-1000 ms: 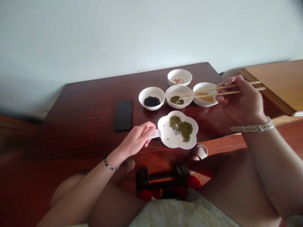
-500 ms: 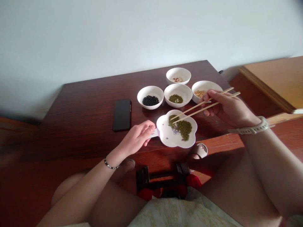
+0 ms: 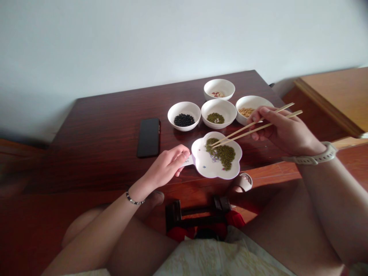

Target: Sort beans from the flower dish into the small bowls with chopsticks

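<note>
My left hand (image 3: 168, 165) is closed round the short handle of a white flower-shaped plate (image 3: 201, 166) at the table's front edge. Green mung beans (image 3: 227, 155) lie spread over the plate's middle and right side. In my right hand (image 3: 281, 130) is a pair of wooden chopsticks (image 3: 244, 132). Their tips are close together over the mung beans near the plate's upper part; whether a bean is between them is too small to tell. Just beyond the plate stands a white bowl (image 3: 219, 122) with some mung beans in it.
A bowl of black beans (image 3: 184, 120) stands left of the mung bean bowl. Behind is a bowl with reddish and pale pieces (image 3: 217, 94); a bowl of yellowish beans (image 3: 246, 112) sits partly behind my right hand. A black phone (image 3: 148, 137) lies on the dark wooden table (image 3: 106, 126).
The chopstick tips have drawn closer together over the mung beans. My right hand has shifted slightly right, and the view has moved a little. My left hand keeps hold of the plate's handle.
</note>
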A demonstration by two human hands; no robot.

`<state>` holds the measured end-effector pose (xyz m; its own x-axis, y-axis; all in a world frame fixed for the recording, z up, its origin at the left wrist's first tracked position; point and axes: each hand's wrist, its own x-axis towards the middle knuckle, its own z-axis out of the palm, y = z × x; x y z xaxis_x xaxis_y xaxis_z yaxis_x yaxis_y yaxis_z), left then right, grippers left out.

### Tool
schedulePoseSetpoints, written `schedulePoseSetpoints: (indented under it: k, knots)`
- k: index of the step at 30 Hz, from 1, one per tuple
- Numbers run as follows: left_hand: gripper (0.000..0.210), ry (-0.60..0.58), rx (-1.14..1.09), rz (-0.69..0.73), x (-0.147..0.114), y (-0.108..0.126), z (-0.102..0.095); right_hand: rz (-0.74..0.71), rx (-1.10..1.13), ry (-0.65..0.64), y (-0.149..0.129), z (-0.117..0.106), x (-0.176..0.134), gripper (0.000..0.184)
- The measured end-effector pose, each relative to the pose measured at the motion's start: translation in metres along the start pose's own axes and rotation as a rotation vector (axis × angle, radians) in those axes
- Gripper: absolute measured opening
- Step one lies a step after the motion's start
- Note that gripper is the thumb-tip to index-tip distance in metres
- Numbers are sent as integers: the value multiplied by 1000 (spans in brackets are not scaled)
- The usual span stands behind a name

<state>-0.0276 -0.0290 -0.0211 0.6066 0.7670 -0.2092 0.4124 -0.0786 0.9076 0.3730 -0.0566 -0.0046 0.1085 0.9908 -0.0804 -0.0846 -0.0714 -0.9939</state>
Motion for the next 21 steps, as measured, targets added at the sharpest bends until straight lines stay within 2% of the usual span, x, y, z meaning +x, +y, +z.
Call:
schedulePoseSetpoints:
  k: [8,16,21]
  knots:
    - [45,15,16,28,3,-3,3,-11,11,-3,-1,2,-1,45]
    - [44,-23,33,36,3,-6,0,17,78,14,2,10,-4,40]
    - [42,-33,42,27,3,-1,-2,-12,45,-9,1,14,-4,45]
